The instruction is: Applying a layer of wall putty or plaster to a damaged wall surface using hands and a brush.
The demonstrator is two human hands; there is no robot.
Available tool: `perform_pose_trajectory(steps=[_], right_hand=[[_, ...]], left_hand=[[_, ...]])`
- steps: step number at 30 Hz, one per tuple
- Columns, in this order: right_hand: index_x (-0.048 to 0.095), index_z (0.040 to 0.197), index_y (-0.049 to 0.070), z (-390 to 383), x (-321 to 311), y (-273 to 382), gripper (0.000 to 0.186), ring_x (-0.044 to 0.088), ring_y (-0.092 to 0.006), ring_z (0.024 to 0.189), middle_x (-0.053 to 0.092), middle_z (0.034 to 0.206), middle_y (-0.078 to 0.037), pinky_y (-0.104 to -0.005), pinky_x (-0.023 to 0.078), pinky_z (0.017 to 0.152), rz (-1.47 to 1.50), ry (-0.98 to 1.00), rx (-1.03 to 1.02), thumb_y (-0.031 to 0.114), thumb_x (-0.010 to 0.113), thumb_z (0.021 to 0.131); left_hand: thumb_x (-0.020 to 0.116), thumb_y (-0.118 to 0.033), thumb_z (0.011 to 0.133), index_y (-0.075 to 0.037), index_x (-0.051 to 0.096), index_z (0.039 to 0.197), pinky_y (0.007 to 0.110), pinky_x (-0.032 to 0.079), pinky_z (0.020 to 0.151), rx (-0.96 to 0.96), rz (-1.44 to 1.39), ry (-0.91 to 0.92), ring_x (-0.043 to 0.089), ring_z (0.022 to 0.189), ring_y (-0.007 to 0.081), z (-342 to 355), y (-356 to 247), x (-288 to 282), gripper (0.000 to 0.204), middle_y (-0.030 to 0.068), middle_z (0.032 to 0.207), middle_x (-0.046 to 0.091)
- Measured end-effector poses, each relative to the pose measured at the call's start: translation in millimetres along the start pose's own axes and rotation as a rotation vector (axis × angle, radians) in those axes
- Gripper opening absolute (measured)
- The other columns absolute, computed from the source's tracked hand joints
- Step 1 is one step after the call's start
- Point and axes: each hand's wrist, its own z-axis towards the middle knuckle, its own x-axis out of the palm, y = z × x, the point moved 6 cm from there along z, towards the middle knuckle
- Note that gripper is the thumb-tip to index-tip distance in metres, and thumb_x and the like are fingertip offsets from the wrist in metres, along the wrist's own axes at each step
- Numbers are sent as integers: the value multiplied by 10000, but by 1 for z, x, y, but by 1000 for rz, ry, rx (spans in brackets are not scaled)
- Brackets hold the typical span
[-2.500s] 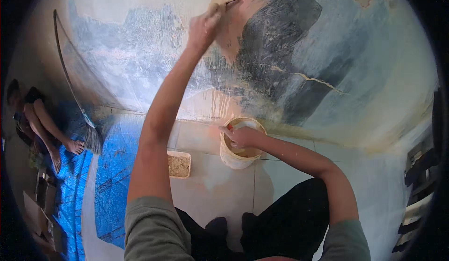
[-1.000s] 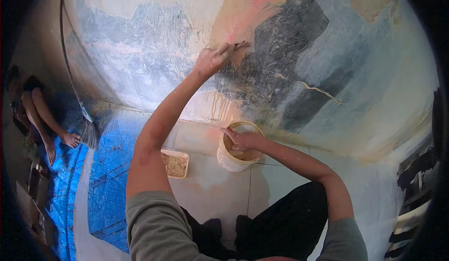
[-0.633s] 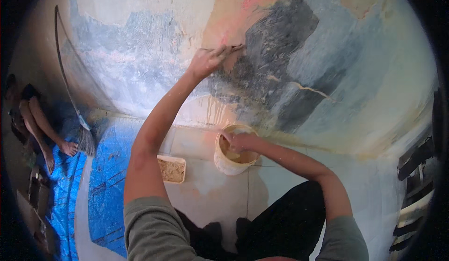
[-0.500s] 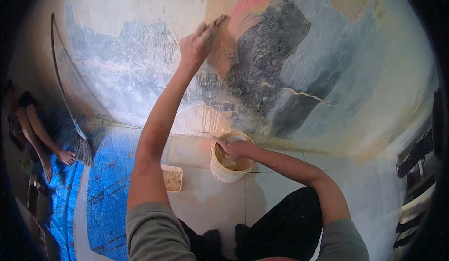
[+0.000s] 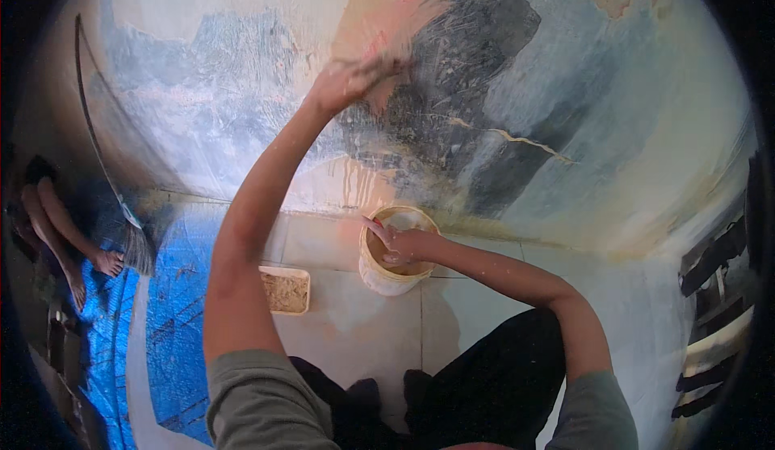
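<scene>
My left hand (image 5: 355,80) is up against the stained, peeling wall (image 5: 476,71), its fingers pointing right beside a dark grey patch. Motion smears those fingers, so any thing held there is hidden. Below, my right hand (image 5: 408,244) reaches over the mouth of a cream plastic bucket (image 5: 391,280) on the tiles. Its index finger stretches toward the bucket's left rim, while the other fingers curl downward. A small red bit shows beneath that index finger; what it belongs to is hidden. Pale liquid or residue shows inside the bucket.
A shallow tray (image 5: 286,290) of tan, crumbly material lies left of the bucket. A broom (image 5: 138,248) leans on the wall at left, over a blue tarp (image 5: 178,313). Another person's bare legs (image 5: 60,220) are at far left. Dark slatted objects (image 5: 710,329) line the right edge.
My left hand has moved down the wall and is now more blurred. My right hand stays at the bucket. The whole view has shifted slightly.
</scene>
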Motion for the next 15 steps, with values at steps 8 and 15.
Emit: perform_pose_trajectory(steps=[8,15], right_hand=[[-192,1424,189,-1,-11,4,959,605,-439,798,451,1209,-371,-493,475,720,68,63,24,260,564,839],[-200,1421,196,3,1,-6,948,605,-442,783,479,1162,-374,-495,482,719,98,186,127,259,553,849]], left_hand=[[571,-77,778,-203,582,1186,349,485,475,-456,182,-108,625,618,271,2,40,-8,428,54,981,644],[607,-95,762,-197,559,1225,354,509,488,-84,18,170,634,608,275,-1,14,6,477,62,1016,642]])
